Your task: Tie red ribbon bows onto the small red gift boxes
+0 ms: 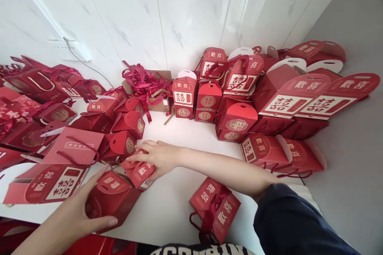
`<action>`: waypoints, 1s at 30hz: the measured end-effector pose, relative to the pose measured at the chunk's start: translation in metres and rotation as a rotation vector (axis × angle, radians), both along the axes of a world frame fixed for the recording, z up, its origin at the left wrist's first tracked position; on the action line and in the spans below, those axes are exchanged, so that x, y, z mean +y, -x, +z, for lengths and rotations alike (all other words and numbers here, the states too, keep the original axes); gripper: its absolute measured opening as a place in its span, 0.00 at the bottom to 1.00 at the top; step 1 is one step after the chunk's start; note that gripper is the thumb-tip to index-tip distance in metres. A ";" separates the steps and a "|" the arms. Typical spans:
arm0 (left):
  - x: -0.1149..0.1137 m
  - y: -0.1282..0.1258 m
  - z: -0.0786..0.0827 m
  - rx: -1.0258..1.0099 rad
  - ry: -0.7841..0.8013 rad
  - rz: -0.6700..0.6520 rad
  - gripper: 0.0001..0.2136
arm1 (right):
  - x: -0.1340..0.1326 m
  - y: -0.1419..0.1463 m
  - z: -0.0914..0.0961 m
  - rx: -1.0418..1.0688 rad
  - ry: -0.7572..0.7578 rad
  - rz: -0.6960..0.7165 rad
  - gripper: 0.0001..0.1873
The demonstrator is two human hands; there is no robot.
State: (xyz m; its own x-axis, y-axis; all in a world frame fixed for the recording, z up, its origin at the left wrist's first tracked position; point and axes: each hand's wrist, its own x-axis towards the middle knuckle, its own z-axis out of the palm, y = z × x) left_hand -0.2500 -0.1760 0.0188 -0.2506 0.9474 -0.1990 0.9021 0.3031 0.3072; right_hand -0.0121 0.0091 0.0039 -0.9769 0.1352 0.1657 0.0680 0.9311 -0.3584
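Note:
My left hand (78,209) is around the left end of a red paper gift box (119,195), its thumb on the near side and fingers on the far side. The fingers of my right hand (160,157) curve over a smaller red gift box (142,172) just behind it. Part of that smaller box is hidden under my fingers. Close behind it sits a red box with a round gold emblem (119,145). To the right of my hands, under my forearm, lies a gift box tied with a dark red ribbon (216,207).
Many red gift boxes (278,97) stand stacked along the wall at the right. More boxes and bags (38,79) crowd the left. A brown carton (160,105) overflows with dark red ribbons (146,81). The white table (170,223) meets a tiled wall (191,20).

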 end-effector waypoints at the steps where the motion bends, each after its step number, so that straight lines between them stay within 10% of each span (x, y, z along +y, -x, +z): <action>1: 0.005 -0.009 0.002 -0.025 0.013 -0.034 0.54 | 0.001 -0.007 0.001 -0.021 -0.015 -0.020 0.45; 10: 0.119 -0.137 0.011 0.155 0.059 0.012 0.49 | -0.002 -0.114 -0.001 -0.177 -0.100 -0.633 0.47; 19: 0.237 -0.228 -0.024 0.276 -0.271 -0.007 0.40 | 0.024 -0.146 -0.027 -0.025 -0.411 -0.755 0.29; 25: 0.239 -0.229 -0.018 0.158 -0.335 -0.064 0.40 | 0.048 -0.159 -0.043 0.011 -0.386 -0.669 0.28; 30: 0.203 -0.175 0.018 0.242 -0.462 -0.080 0.36 | 0.029 -0.153 -0.032 0.023 -0.455 -0.694 0.26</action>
State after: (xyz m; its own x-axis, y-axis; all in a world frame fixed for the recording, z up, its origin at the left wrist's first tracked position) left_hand -0.0755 0.0268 0.0368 -0.1610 0.9406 0.2988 0.9785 0.1127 0.1726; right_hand 0.1412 0.0381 -0.0285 -0.6919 0.6209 0.3685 0.6778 0.7344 0.0352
